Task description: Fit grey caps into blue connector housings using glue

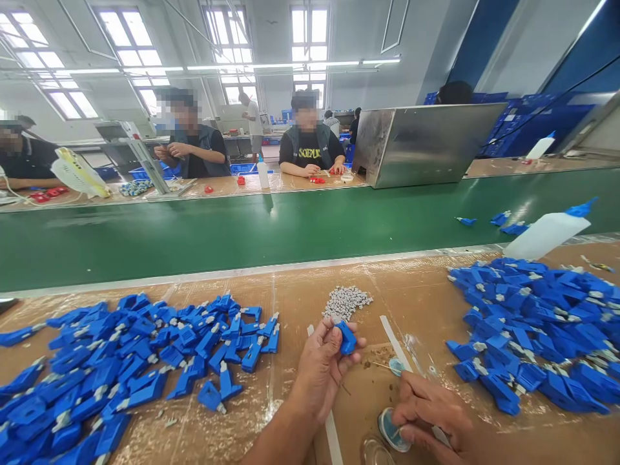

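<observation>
My left hand [322,368] holds a small blue plastic part [347,338] between thumb and fingers, a pale tip at its upper end. To the right, my right hand [431,413] has its fingers curled together on a thin stick with a light-blue, rounded piece [396,367]; its pointed end reaches toward the left hand. Beneath those fingers sits a small round dish [391,431] with blue-green contents, partly covered by the hand. Just beyond my left hand lies a heap of small grey pieces [346,302].
Blue parts with pale tips form a left pile [121,361] and a right pile [542,323]. A white bottle [549,234] leans behind the right one. A green conveyor belt [242,236] crosses ahead; co-workers sit beyond it, beside a metal box [431,145]. A clear round container [375,452] stands at the near edge.
</observation>
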Motion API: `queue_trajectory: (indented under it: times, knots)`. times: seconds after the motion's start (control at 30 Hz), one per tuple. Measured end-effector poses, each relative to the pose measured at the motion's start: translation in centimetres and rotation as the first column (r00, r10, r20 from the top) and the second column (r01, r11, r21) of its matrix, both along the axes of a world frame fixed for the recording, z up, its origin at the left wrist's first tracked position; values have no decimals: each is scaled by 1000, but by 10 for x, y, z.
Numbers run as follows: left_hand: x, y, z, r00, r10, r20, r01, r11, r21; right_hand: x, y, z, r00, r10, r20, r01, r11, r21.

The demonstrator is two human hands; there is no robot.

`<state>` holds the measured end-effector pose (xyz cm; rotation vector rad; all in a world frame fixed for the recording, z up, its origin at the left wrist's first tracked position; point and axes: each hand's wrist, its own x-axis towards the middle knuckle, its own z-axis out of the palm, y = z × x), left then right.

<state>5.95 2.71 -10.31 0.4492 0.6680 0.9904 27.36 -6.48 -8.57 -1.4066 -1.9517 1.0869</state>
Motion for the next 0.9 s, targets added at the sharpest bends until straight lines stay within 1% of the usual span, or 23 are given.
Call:
queue_trajectory:
  times: [0.07, 0.13, 0.2, 0.27, 0.33, 0.4, 0.47, 0.53, 0.63, 0.7, 0.8, 0.9]
  knots:
    - [2, -2, -1, 999, -40, -2, 40, 999, -28, 1, -1, 5, 1000, 15, -24, -15, 999, -28]
    - [5, -5, -3, 996, -91, 5, 91, 995, -46, 4, 1, 7, 998, -10, -61, 6, 998, -60]
    - [8, -7, -5, 991, -130, 24, 131, 990, -56, 7, 5, 6, 988, -97, -117, 88, 993, -80]
    - [11, -9, -9, 986, -158, 48, 161, 985, -68, 8, 12, 3, 960, -203, -192, 190, 978, -84]
    - [13, -9, -14, 981, -185, 67, 190, 979, -76, 6, 21, 0, 929, -269, -255, 263, 963, -56]
    - [14, -8, -21, 975, -210, 77, 216, 974, -67, 0, 31, 1, 901, -322, -289, 341, 940, 14]
    - [16, -7, -33, 972, -214, 92, 219, 974, -49, -9, 40, 4, 874, -367, -318, 414, 905, 93]
    - [18, -6, -47, 972, -208, 109, 212, 977, -30, -17, 47, 7, 854, -388, -345, 459, 875, 153]
    - [23, -6, -66, 969, -204, 141, 207, 978, -7, -25, 54, 7, 865, -358, -350, 450, 863, 230]
    - [25, -7, -74, 967, -199, 158, 201, 980, 5, -26, 58, 5, 886, -310, -345, 412, 868, 278]
    - [27, -9, -79, 963, -202, 176, 203, 979, 11, -23, 61, 1, 912, -234, -338, 348, 877, 332]
    - [26, -10, -78, 960, -205, 191, 207, 978, 10, -21, 64, -3, 923, -219, -317, 329, 877, 350]
